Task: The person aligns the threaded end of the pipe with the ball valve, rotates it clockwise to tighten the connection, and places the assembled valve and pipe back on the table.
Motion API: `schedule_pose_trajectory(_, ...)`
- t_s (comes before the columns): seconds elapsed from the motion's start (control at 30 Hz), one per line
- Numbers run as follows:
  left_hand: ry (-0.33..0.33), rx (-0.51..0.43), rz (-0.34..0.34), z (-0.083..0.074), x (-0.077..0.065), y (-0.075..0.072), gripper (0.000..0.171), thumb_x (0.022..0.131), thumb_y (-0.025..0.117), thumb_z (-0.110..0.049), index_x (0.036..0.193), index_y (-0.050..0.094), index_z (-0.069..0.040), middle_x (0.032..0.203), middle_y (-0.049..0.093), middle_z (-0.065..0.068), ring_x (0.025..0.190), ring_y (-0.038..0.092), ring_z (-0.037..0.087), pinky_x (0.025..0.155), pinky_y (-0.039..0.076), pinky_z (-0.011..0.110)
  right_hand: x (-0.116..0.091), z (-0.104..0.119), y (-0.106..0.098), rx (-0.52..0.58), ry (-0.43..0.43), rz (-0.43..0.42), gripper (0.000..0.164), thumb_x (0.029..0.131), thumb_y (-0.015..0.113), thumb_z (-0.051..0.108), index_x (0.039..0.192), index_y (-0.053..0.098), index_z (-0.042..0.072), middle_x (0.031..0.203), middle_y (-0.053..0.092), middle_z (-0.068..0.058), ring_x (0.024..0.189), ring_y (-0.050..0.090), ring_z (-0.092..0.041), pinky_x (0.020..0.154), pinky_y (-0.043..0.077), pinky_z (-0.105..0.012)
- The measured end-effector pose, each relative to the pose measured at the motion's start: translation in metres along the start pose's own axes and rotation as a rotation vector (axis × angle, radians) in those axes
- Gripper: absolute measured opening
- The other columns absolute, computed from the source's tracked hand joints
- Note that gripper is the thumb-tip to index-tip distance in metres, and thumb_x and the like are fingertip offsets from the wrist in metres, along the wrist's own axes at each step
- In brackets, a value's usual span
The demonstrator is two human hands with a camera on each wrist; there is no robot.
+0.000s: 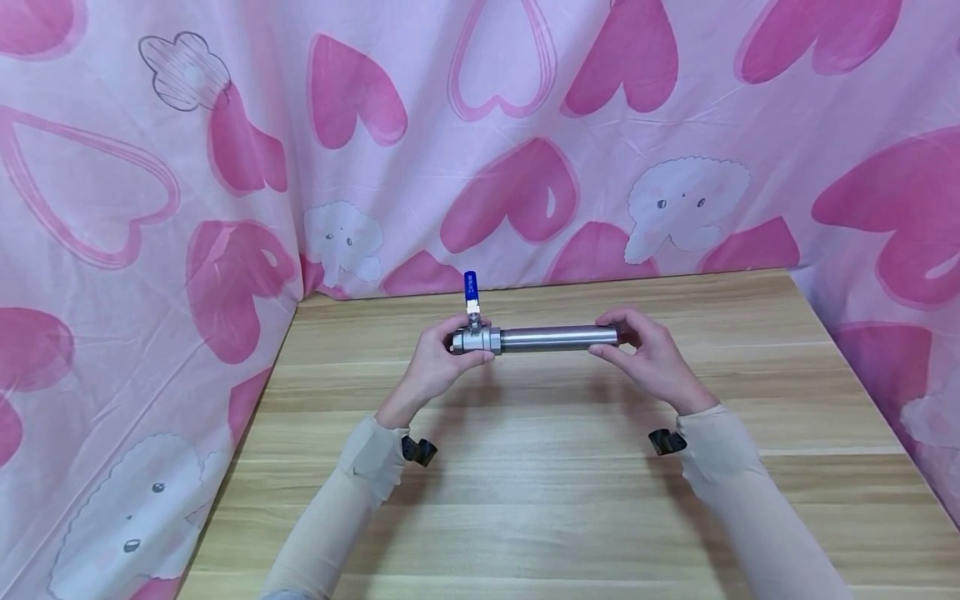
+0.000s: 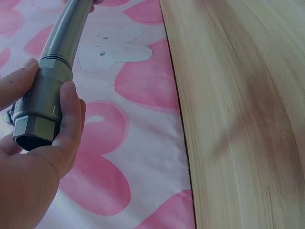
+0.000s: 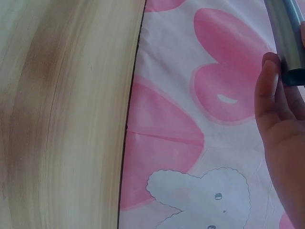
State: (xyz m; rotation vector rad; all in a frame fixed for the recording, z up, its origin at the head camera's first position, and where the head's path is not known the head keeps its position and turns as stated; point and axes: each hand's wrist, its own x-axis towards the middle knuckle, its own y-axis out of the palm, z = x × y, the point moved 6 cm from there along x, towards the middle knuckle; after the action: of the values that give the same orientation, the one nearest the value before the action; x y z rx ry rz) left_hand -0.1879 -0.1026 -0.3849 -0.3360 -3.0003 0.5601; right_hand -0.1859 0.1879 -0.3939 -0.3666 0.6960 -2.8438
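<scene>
A steel ball valve (image 1: 476,341) with a blue lever handle (image 1: 471,287) is joined to one end of a straight metal pipe (image 1: 558,337). The pair is held level above the table, handle pointing up. My left hand (image 1: 429,365) grips the valve body, thumb on the near side. At the pipe's right end, my right hand (image 1: 660,360) pinches it between thumb and fingers. Several thread turns (image 2: 56,57) show between valve and pipe in the left wrist view. The pipe's dark end (image 3: 293,78) appears in the right wrist view.
Below the hands lies a wood-grain table (image 1: 540,500). A pink curtain (image 1: 420,192) with hearts hangs along the table's back and both sides. A small black device (image 1: 418,451) sits at the left wrist, and another black device (image 1: 667,442) at the right.
</scene>
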Motion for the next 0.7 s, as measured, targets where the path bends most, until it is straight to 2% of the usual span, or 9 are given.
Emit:
schedule_pose_trajectory(0.3, -0.004, 0.003, -0.005, 0.0014, 0.0002, 0.0018, 0.045, 0.076, 0.082, -0.017, 0.118, 0.067, -0.022, 0.118, 0.065, 0.001, 0.102, 0.058, 0.021, 0.087, 0.048, 0.035, 0.0001, -0.0005, -0.0010, -0.003, -0.033, -0.006, 0.031, 0.089, 0.070, 0.017, 0.118, 0.059, 0.013, 0.105, 0.064, -0.005, 0.085, 0.056, -0.013, 0.072, 0.047, -0.019)
schedule_pose_trajectory(0.47, 0.008, 0.004, -0.004, 0.0012, 0.0006, 0.0027, 0.046, 0.076, 0.082, -0.016, 0.120, 0.066, -0.018, 0.119, 0.065, 0.002, 0.102, 0.057, 0.021, 0.087, 0.048, 0.035, -0.0005, -0.0020, -0.0008, -0.015, -0.077, -0.008, 0.025, 0.094, 0.064, 0.018, 0.117, 0.058, 0.011, 0.101, 0.063, -0.006, 0.080, 0.055, -0.014, 0.066, 0.047, -0.020)
schedule_pose_trajectory(0.7, -0.007, 0.001, 0.004, 0.0011, 0.0004, 0.0032, 0.048, 0.076, 0.082, -0.016, 0.121, 0.065, -0.014, 0.118, 0.065, 0.004, 0.102, 0.057, 0.022, 0.087, 0.047, 0.035, -0.0007, -0.0033, 0.0003, -0.027, -0.077, -0.004, 0.023, 0.095, 0.061, 0.016, 0.117, 0.058, 0.010, 0.098, 0.061, -0.006, 0.075, 0.052, -0.012, 0.061, 0.044, -0.021)
